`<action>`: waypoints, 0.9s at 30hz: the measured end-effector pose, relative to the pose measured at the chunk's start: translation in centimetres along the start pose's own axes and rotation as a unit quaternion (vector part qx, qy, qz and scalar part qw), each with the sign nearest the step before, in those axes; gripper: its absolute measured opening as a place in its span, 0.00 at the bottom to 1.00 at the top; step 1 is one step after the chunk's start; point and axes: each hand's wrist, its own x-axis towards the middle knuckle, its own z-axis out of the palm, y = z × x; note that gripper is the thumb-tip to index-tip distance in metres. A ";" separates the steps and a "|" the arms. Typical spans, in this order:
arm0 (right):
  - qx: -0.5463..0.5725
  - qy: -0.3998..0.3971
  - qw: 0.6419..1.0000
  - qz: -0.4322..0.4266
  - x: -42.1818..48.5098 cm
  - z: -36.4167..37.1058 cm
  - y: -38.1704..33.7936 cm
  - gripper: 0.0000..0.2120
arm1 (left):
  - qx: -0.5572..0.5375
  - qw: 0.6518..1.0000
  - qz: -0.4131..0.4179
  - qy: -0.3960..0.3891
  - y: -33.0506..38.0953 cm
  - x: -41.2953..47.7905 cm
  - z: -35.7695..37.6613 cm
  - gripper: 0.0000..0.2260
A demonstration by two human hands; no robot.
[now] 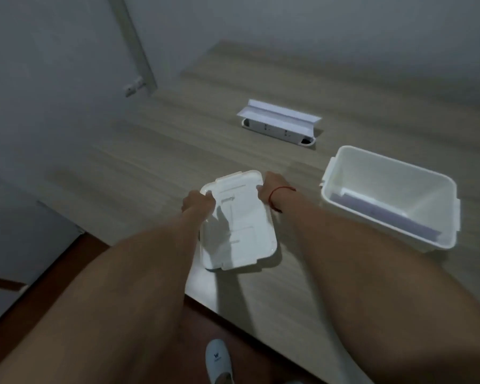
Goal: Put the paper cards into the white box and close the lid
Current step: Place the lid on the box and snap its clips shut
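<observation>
The white lid (241, 231) lies in front of me on the wooden table (150, 151). My left hand (197, 202) grips its far left edge and my right hand (272, 188) grips its far right edge. To the right stands the open white box (344, 173), apart from the lid. Paper cards (380, 212) lie flat on the bottom of the box, pale purple in this light.
A white socket panel with its flap raised (279, 120) sits in the table beyond the lid. The table's near edge (205, 303) runs diagonally below my arms. A white slipper (218, 358) shows on the brown floor. A grey wall and door frame stand at the left.
</observation>
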 end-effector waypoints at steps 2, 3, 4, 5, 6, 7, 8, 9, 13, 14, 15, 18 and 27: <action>0.018 -0.004 0.999 0.045 0.4 2.4 0.2 0.23 | -0.009 0.999 -0.037 -0.032 -1.9 0.5 0.6 0.26; 0.022 -0.008 0.998 0.062 0.5 3.3 0.4 0.22 | -0.016 0.997 -0.054 -0.049 -2.6 0.6 0.8 0.26; 0.032 -0.013 0.996 0.078 0.7 4.1 0.6 0.21 | -0.024 0.996 -0.063 -0.061 -3.0 0.8 0.9 0.27; 0.045 -0.015 0.995 0.091 0.7 4.7 0.7 0.21 | -0.038 0.994 -0.066 -0.073 -3.3 0.9 0.9 0.28; 0.060 -0.017 0.993 0.104 0.7 5.1 0.5 0.20 | -0.055 0.992 -0.072 -0.091 -3.4 1.0 0.9 0.29; 0.080 -0.015 0.990 0.117 0.5 5.3 0.4 0.20 | -0.075 0.988 -0.082 -0.111 -3.6 1.5 0.9 0.31; 0.107 -0.008 0.985 0.133 0.4 5.2 0.1 0.21 | -0.098 0.982 -0.091 -0.133 -3.7 2.0 0.9 0.33; 0.137 0.006 0.980 0.147 0.4 5.0 -0.3 0.22 | -0.130 0.975 -0.099 -0.153 -3.6 2.3 0.9 0.33; 0.251 0.050 0.948 0.189 0.0 2.7 -1.5 0.28 | -0.169 0.956 -0.107 -0.213 -2.3 1.7 -0.5 0.28; 0.277 0.053 0.941 0.190 -0.3 1.6 -2.1 0.30 | -0.167 0.958 -0.092 -0.215 -1.5 1.6 -1.2 0.29; 0.299 0.061 0.934 0.186 -0.6 0.3 -2.8 0.33 | -0.171 0.959 -0.071 -0.212 -0.5 1.6 -2.1 0.33; 0.400 0.110 0.896 0.158 -1.9 -5.0 -5.5 0.38 | -0.231 0.960 0.030 -0.157 4.2 0.8 -6.0 0.44; 0.698 0.134 0.702 0.033 -3.4 -17.4 -10.4 0.29 | 0.100 0.871 0.465 0.122 15.5 -5.2 -12.1 0.11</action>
